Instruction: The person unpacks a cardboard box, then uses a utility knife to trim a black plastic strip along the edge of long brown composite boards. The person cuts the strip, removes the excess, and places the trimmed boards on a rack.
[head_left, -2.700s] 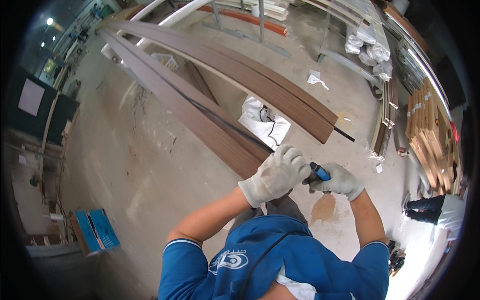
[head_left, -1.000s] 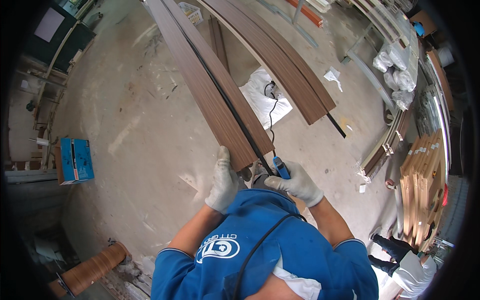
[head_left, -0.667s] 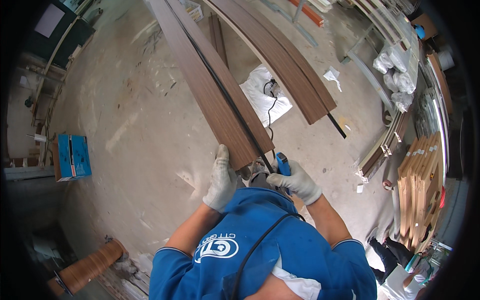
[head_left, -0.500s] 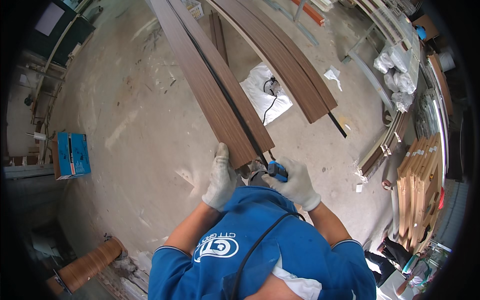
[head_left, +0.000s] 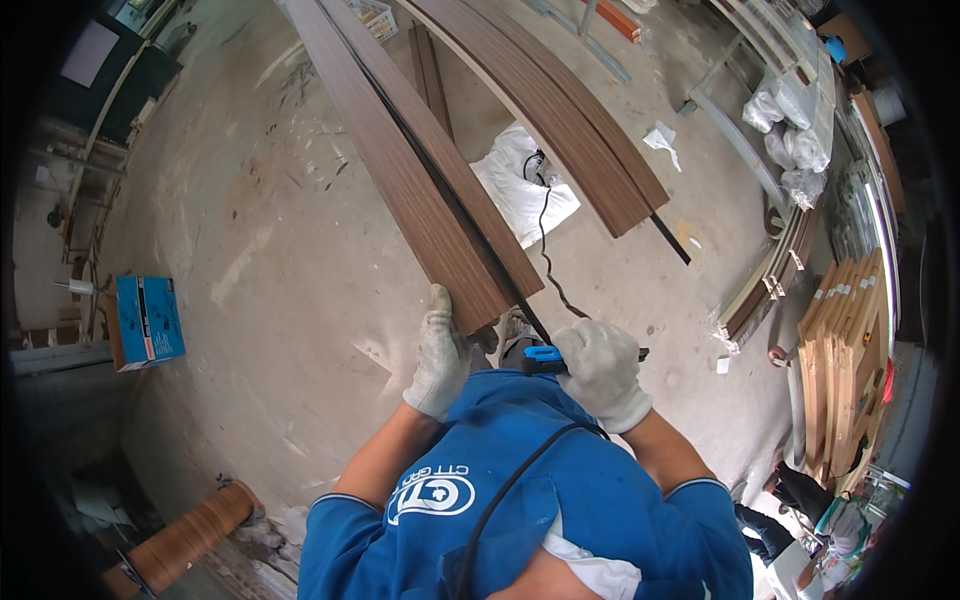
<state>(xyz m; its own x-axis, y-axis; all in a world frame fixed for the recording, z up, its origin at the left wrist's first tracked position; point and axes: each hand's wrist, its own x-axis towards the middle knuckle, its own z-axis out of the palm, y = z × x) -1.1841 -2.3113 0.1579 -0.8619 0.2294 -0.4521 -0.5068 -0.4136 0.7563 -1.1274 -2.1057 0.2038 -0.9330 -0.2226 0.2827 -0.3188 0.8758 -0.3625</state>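
Curling snugly round a blue-and-black tool [head_left: 543,358], the gloved fingers of the right hand [head_left: 603,370] were closed up tight, the hard blue casing poking out to the left of the knuckles. And over on the left, the left hand [head_left: 437,355], in pale knitted fabric, pressed against the near left corner of a long brown board [head_left: 410,200]; its thumb lay along the edge, but the other fingers were tucked out of sight, so how far they closed could not be told!

What a surface on that board: streaky woodgrain, flat faces, a straight groove running its length, stretching from the near hands away to the far left. Out of its near end came a slim black strip [head_left: 537,322], reaching down to the tool, contact impossible to call. Just to the right lay a second brown board [head_left: 560,120], same grain, another dark strip [head_left: 672,243] jutting from its end. Between them, a crumpled white sheet [head_left: 520,195] and a thin, wavy black cord [head_left: 553,275] on smudged, smooth concrete [head_left: 270,260]. Wider still: a blue carton [head_left: 150,318] on the left, a ribbed brown spool [head_left: 190,535] near left, and pale slats [head_left: 835,360] stacked at the right!
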